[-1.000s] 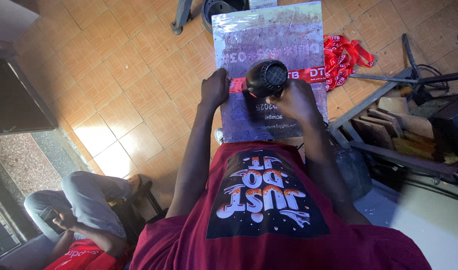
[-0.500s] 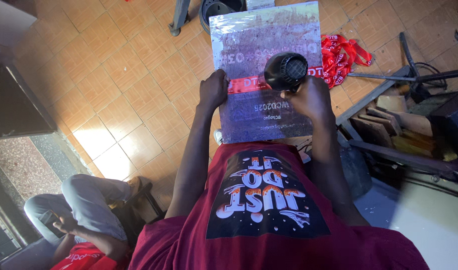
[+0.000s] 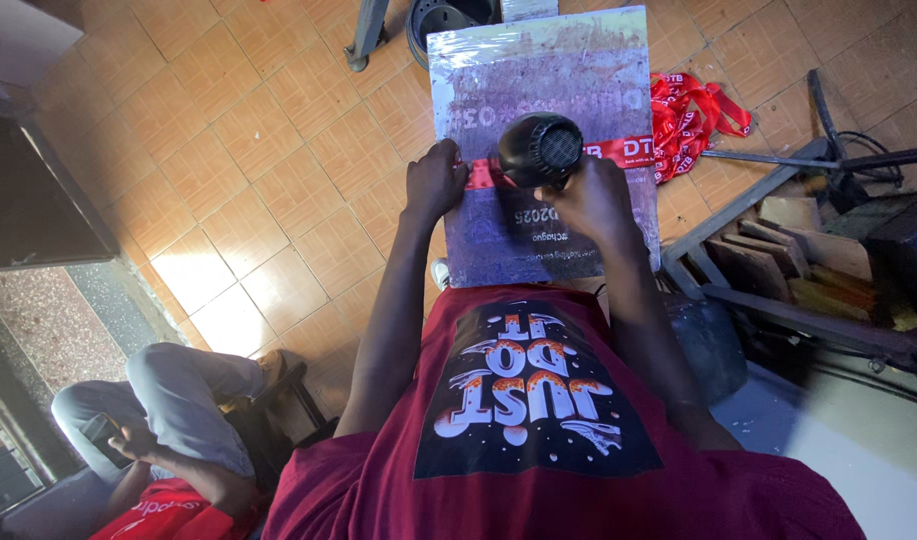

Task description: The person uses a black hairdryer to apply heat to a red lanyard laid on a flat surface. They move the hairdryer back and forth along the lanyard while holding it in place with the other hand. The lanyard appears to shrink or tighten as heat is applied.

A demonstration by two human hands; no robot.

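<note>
At upper centre, the right hand [image 3: 593, 200] is wrapped around a black dryer [image 3: 538, 150] over the board [image 3: 548, 90]. The left hand [image 3: 435, 182] presses the red ribbon [image 3: 633, 150] flat. More ribbons [image 3: 688, 115] are heaped right; another person [image 3: 168, 420] sits lower left.

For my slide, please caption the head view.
Right hand aims black blow dryer at red ribbon on board; left hand presses it.

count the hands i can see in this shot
3: left hand pressing the red ribbon on the board, right hand holding the black dryer, and a seated person's hand lower left; their other hand may be hidden.
</note>
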